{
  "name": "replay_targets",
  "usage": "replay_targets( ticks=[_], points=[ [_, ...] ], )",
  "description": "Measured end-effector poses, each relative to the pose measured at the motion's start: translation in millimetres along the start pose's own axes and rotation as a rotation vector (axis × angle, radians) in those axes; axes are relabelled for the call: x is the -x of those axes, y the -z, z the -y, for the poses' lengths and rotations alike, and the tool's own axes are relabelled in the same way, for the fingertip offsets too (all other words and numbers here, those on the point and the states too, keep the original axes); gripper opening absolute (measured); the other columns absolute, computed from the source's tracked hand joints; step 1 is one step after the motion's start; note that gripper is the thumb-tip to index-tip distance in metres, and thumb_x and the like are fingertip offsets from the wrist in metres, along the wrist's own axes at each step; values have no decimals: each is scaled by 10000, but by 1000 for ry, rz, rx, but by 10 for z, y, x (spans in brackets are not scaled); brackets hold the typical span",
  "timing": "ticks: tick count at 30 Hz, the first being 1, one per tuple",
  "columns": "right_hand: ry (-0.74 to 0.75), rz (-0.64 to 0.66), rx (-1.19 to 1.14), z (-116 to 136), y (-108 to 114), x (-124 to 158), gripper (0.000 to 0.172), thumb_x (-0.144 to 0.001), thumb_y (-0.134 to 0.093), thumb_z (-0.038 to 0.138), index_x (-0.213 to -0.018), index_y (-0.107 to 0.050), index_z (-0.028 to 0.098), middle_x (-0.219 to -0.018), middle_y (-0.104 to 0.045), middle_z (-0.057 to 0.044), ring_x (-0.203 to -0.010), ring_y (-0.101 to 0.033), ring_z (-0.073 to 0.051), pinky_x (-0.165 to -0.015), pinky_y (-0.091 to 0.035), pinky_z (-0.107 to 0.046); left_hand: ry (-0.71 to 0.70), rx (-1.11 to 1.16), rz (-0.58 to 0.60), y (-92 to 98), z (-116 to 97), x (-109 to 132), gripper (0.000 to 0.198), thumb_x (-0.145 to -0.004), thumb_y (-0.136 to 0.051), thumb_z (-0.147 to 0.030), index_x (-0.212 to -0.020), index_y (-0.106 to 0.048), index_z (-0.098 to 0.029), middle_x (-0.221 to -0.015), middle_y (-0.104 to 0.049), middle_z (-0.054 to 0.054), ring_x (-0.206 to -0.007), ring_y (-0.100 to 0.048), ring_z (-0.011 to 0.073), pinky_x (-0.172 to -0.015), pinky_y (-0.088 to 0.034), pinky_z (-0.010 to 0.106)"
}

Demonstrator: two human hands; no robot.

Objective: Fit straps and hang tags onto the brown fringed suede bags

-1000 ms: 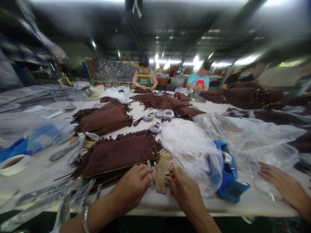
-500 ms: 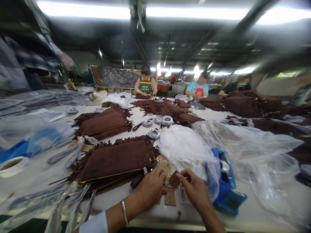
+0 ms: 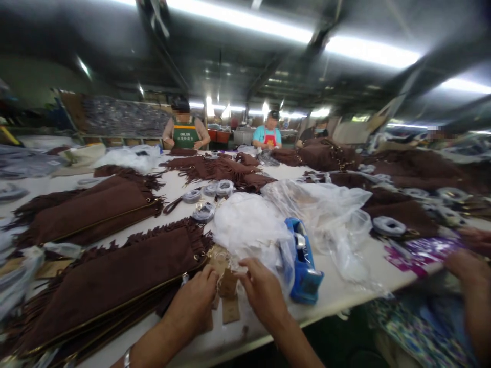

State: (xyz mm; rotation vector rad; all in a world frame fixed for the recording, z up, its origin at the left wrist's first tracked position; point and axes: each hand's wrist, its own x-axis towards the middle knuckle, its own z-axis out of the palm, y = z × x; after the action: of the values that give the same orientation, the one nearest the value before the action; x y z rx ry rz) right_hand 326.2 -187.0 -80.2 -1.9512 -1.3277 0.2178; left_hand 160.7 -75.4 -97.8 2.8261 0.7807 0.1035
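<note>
Brown paper tags with pale strings lie in a small pile near the table's front edge. My left hand is closed at the pile's left side, its fingertips on the strings; what it pinches is too small to make out. My right hand is at the right side, thumb and forefinger bent beside an upper brown tag; whether they grip it is unclear. Left of my hands lies a stack of brown fringed bags with gold zips.
A blue tape dispenser stands right of white plastic wrapping. Wrapped coils and more brown bags lie beyond. Another person's hand is at the right edge; people in aprons stand across the table.
The view has swung right, so everything appears further left. A nearby person's arms and a purple-and-white item have come into view at the right. My hands remain at the tags.
</note>
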Motion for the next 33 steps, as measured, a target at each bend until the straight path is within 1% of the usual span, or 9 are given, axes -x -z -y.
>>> replay_targets(
  ticks=[4, 7, 10, 15, 20, 23, 26, 30, 33],
  points=[
    [-26, -196, 88, -182, 368, 199, 214, -951, -444, 265, -1033, -630, 197, -1006, -689, -78, -890, -660, -216, -815, -481, -318, -52, 26, -69, 204, -81, 2, 485, -764, -430, 58, -1194, -543, -138, -1202, -576, 132, -1077, -585, 247, -938, -485, 397],
    [-74, -159, 99, -326, 474, 373, 206, -954, -453, 278, -1028, -630, 205, -918, -701, -60, -802, -671, -202, -757, -507, -303, -244, 103, -172, 251, -195, -17, 497, -810, -448, 20, -1262, -525, -169, -1295, -551, 116, -1190, -513, 245, -1029, -422, 404],
    [-50, -70, 162, -390, 425, 551, 206, -966, -434, 272, -1035, -622, 222, -970, -699, -50, -868, -676, -205, -777, -514, -306, -385, 104, -146, 137, -253, -59, 453, -860, -491, -48, -1284, -532, -204, -1373, -510, 109, -1237, -475, 266, -1052, -395, 443],
    [-7, -93, 340, -412, 255, 657, 233, -977, -437, 314, -1125, -591, 220, -1051, -684, -61, -921, -679, -218, -766, -514, -308, -306, 46, -94, -114, -127, -109, 390, -890, -553, -130, -1278, -541, -178, -1353, -527, 119, -1244, -461, 301, -1056, -377, 499],
    [-52, -91, 428, -389, 137, 514, 205, -980, -440, 320, -999, -613, 212, -904, -696, -45, -776, -686, -211, -647, -471, -288, -313, 74, -156, -43, -160, -97, 365, -899, -531, -119, -1260, -543, -167, -1315, -541, 118, -1215, -471, 296, -1047, -379, 489],
    [-74, -55, 379, -357, 114, 460, 240, -987, -412, 297, -852, -597, 226, -797, -676, -19, -704, -664, -193, -616, -430, -277, -331, 134, -244, 60, -331, -144, 339, -929, -483, -116, -1258, -542, -171, -1274, -546, 119, -1168, -492, 265, -1007, -406, 425],
    [-46, -14, 245, -320, 126, 453, 236, -985, -398, 306, -883, -597, 229, -838, -676, -27, -753, -655, -191, -669, -436, -280, -397, 155, -248, 60, -491, -276, 279, -964, -459, -165, -1209, -582, -217, -1143, -581, 91, -1044, -528, 235, -900, -436, 364],
    [-111, 68, 85, -280, 258, 488, 241, -948, -425, 358, -808, -569, 224, -754, -635, -21, -706, -603, -189, -644, -417, -283, -459, 165, -164, -138, -513, -516, 194, -971, -492, -245, -942, -676, -190, -949, -596, 63, -897, -529, 205, -800, -425, 321],
    [-279, 292, -132, -316, 499, 590, 301, -905, -454, 446, -706, -495, 224, -610, -495, 32, -572, -487, -147, -543, -354, -253, -413, 228, -148, -285, -430, -632, 212, -959, -514, -243, -873, -694, -171, -862, -594, 48, -829, -522, 188, -742, -409, 296]
  ],
)
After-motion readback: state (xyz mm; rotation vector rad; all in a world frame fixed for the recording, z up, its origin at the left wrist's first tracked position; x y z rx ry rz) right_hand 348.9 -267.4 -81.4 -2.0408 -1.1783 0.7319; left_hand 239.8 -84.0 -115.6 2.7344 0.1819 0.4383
